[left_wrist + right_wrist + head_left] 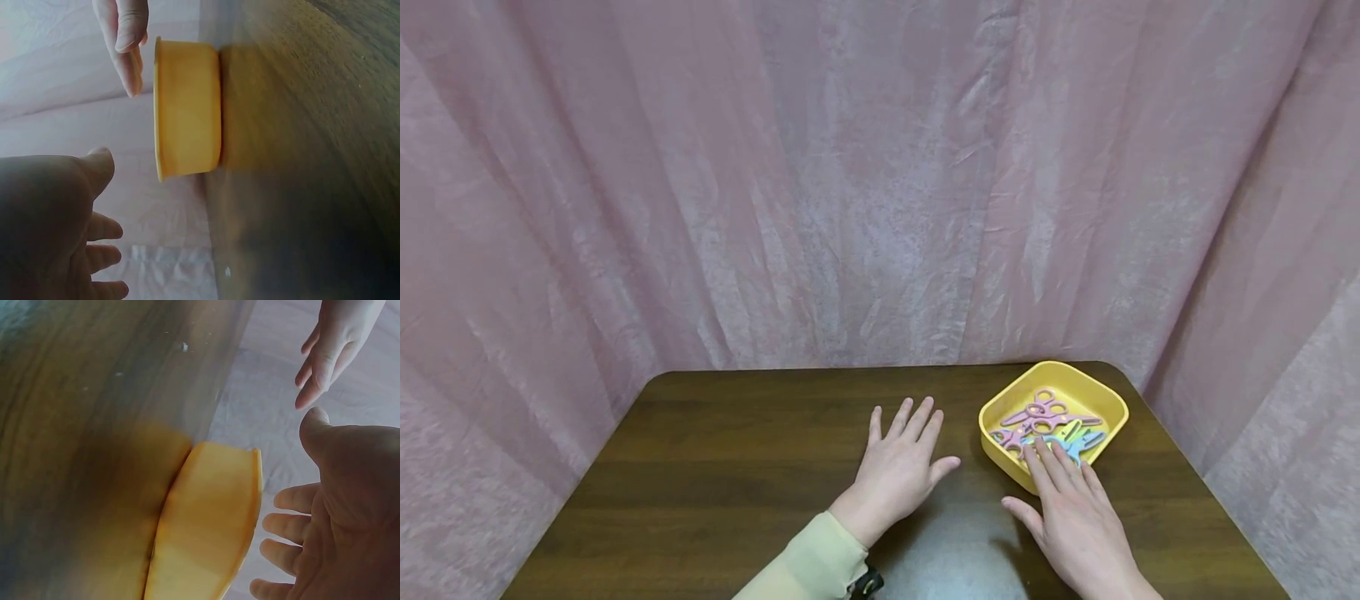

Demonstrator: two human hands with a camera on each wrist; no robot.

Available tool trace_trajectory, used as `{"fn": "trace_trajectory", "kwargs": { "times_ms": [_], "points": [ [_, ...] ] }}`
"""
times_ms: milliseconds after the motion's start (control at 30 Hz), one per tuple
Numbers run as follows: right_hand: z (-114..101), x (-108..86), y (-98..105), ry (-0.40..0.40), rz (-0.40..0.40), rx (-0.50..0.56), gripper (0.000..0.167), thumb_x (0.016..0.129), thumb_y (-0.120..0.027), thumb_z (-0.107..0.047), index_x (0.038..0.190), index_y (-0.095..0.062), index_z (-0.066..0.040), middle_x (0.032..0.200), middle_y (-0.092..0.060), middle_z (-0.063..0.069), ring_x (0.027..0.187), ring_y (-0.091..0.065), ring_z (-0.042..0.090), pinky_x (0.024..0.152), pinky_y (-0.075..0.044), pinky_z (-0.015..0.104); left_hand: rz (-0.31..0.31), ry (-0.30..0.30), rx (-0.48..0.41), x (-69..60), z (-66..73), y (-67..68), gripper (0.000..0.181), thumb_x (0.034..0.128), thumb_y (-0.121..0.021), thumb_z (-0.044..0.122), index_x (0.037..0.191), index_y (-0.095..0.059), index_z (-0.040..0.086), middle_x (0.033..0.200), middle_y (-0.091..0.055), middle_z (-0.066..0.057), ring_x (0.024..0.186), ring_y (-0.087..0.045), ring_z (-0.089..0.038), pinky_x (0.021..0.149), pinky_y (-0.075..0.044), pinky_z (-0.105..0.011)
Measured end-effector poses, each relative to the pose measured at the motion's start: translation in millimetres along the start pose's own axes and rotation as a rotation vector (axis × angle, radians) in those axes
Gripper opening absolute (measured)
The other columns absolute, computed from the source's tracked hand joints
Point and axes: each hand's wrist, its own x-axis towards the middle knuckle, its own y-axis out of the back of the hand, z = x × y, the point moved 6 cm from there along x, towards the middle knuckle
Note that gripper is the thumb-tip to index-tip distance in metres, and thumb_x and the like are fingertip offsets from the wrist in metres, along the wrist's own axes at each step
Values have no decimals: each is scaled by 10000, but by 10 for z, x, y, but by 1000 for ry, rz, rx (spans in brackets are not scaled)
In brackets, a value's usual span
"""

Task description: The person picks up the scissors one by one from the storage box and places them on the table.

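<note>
At the table's right side stands a yellow tray (pixel 1017 392) holding several small scissors. Pink scissors (pixel 1045 410) lie in its middle, with blue scissors (pixel 1084 444) and a yellow-green pair (pixel 1071 431) nearer its front. My right hand (pixel 1075 521) hovers at the tray's near edge, fingers spread and holding nothing; it hides part of the front rim. My left hand (pixel 897 471) hangs above the table to the left of the tray, fingers spread, also holding nothing. Both wrist views show the tray's outer wall (pixel 187 109) beside the hands; the scissors are hidden there.
The brown wooden table (pixel 722 467) has rounded far corners. Behind it and at both sides hang pink curtains (pixel 865 183). The tray stands close to the table's far right corner. A dark band (pixel 867 582) shows at my left wrist below the pale green sleeve.
</note>
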Motion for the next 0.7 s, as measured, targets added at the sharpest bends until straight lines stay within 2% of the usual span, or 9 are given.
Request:
{"fn": "trace_trajectory", "kwargs": {
  "times_ms": [700],
  "points": [
    [79,-96,-53,-1,3,-15,783,957,-824,-475,1520,-611,26,1528,-620,250,1449,-552,461,1150,-387,706,0,-67,-6,176,262,-210,729,1121,-463,647,1681,-482,181,1774,-375,-39,1617,-374,-337,1233,-290,-744]
  ]
}}
